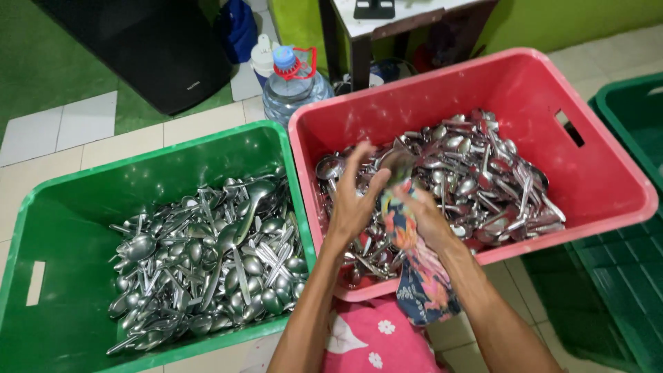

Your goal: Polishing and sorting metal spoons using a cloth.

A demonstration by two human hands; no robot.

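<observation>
Red crate (594, 179), silver spoons; green crate (90, 207), silver spoons (same metal sheen). Floral cloth (421, 283), dark blue with pink and orange. Pink garment (373, 338), white flowers. Blue-capped clear bottle (293, 83).
</observation>
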